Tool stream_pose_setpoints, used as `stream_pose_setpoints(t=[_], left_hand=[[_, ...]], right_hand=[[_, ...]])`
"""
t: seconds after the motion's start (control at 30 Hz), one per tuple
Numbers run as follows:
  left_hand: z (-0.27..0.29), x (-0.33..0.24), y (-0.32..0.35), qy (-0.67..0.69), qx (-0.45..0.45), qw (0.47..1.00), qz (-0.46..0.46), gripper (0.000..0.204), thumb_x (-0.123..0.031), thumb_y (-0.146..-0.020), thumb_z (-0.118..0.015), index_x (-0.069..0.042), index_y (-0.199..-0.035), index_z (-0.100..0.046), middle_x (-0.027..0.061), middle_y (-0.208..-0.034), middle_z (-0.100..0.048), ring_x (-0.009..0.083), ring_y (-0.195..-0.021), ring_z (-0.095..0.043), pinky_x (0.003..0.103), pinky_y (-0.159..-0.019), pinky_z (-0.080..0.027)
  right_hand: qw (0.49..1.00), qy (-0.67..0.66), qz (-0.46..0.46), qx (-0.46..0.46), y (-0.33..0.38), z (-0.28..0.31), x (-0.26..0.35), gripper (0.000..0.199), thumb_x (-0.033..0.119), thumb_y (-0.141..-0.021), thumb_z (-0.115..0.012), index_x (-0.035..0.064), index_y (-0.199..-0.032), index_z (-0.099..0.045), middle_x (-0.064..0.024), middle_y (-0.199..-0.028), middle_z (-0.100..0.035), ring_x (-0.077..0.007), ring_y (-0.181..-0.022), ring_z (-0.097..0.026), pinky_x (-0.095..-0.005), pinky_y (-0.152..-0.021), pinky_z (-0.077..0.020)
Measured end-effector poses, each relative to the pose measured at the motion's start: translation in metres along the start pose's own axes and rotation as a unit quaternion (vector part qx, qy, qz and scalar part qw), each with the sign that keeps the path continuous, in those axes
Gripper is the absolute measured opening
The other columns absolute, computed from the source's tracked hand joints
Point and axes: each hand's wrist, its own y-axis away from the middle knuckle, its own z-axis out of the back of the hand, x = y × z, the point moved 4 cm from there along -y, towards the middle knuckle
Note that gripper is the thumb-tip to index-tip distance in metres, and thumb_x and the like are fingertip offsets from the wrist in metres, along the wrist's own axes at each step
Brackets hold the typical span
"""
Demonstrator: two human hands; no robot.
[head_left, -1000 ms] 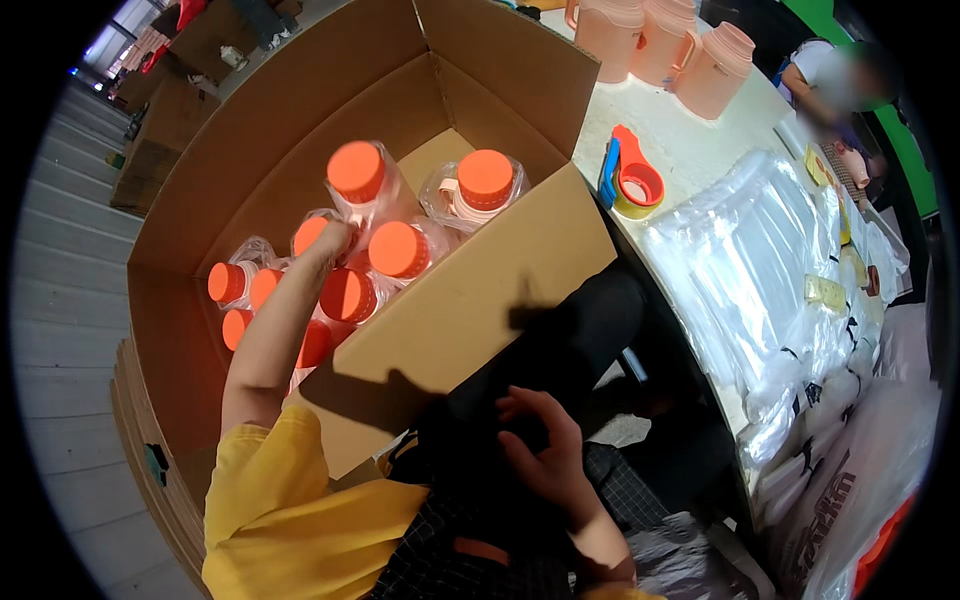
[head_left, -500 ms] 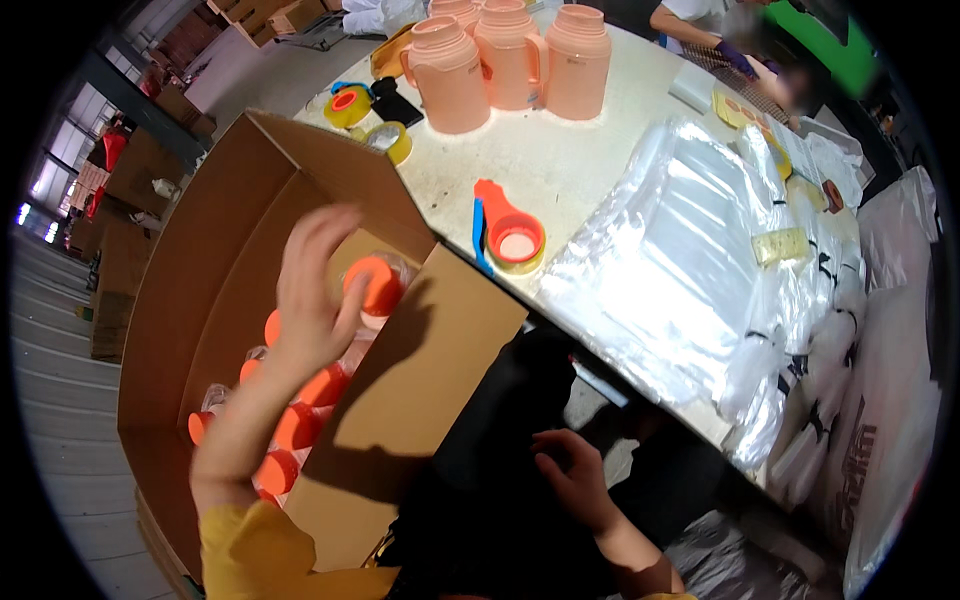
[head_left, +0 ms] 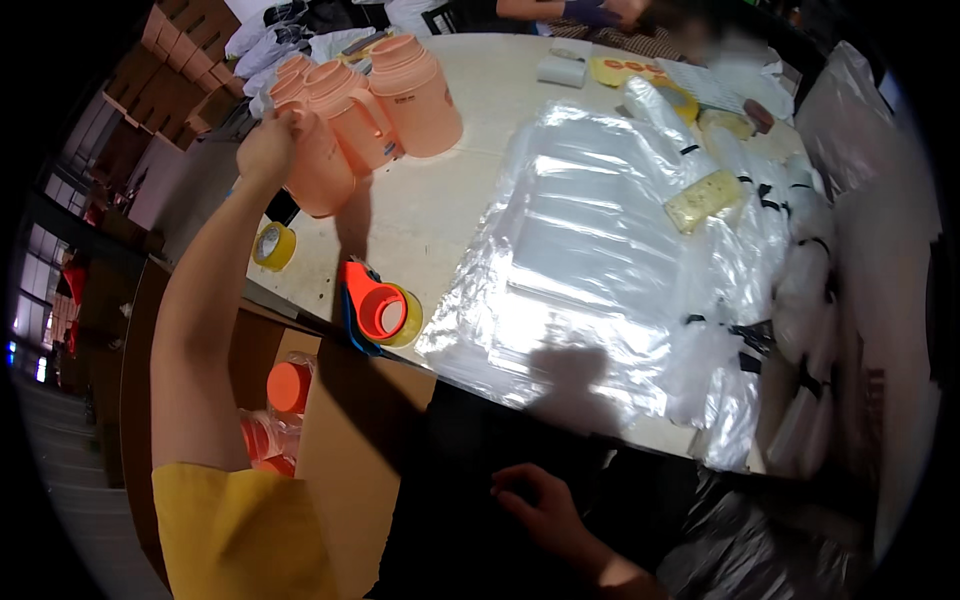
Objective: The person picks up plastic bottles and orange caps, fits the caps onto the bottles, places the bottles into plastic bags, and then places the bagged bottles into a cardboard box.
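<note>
My left hand [head_left: 267, 152] is closed at the handle side of the nearest peach jug [head_left: 322, 165], at the far left of the table. The jug has a round neck and stands slightly tilted in the view. Close behind it are more peach jugs [head_left: 415, 105], one with its handle showing. My right hand [head_left: 540, 508] hangs low in front of my dark clothing, fingers loosely curled and apart, holding nothing. Below my left arm, a cardboard box [head_left: 345, 440] holds several clear-wrapped items with orange lids [head_left: 289, 387]; my arm hides part of them.
An orange-and-blue tape dispenser [head_left: 382, 310] lies by the table's near edge, with a yellow tape roll [head_left: 274, 246] farther left. Stacked clear plastic bags [head_left: 600, 230] cover the table's middle and right. Across the table, another person's gloved hand [head_left: 590, 12] shows.
My left hand has moved from above the box up to the nearest peach jug. The view has shifted toward the table. My right hand stays low, holding nothing.
</note>
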Motion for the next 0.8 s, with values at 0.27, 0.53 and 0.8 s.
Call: stream_pose_setpoints(t=[0.27,0.53,0.8], left_hand=[[0.229,-0.174,0.27,0.055,-0.314,0.813,-0.488,0.003,-0.013,-0.083,-0.067,-0.011,-0.082,-0.065,0.0074,-0.077,-0.06,0.0226,-0.059,-0.06,0.041,-0.052,-0.045],[0.294,-0.201,0.417,0.563,0.027,0.764,-0.313,0.047,-0.015,-0.082,-0.072,0.002,-0.124,-0.062,0.0138,-0.113,-0.066,0.0278,-0.104,-0.064,0.036,-0.092,-0.05],[0.108,-0.164,0.537,0.726,0.491,0.481,0.016,0.016,-0.011,-0.101,-0.06,0.003,-0.1,-0.068,0.0032,-0.09,-0.071,0.008,-0.079,-0.062,0.025,-0.075,-0.05]], right_hand=[[0.939,-0.331,0.097,0.0,-0.001,0.015,0.046,0.082,0.059,-0.099,-0.056,0.0075,-0.157,-0.031,-0.0219,-0.154,-0.044,-0.0376,-0.137,-0.049,-0.0552,-0.106,-0.0471],[0.937,-0.347,0.038,0.021,0.137,0.032,0.003,0.065,0.05,-0.105,-0.048,0.0038,-0.151,-0.044,-0.0126,-0.144,-0.054,-0.0225,-0.131,-0.053,-0.0383,-0.113,-0.0419],[0.668,0.391,0.429,-0.465,0.294,0.119,0.215,0.027,0.008,-0.088,-0.073,0.0027,-0.112,-0.064,-0.0046,-0.103,-0.064,-0.0118,-0.084,-0.061,-0.0268,-0.075,-0.0514]])
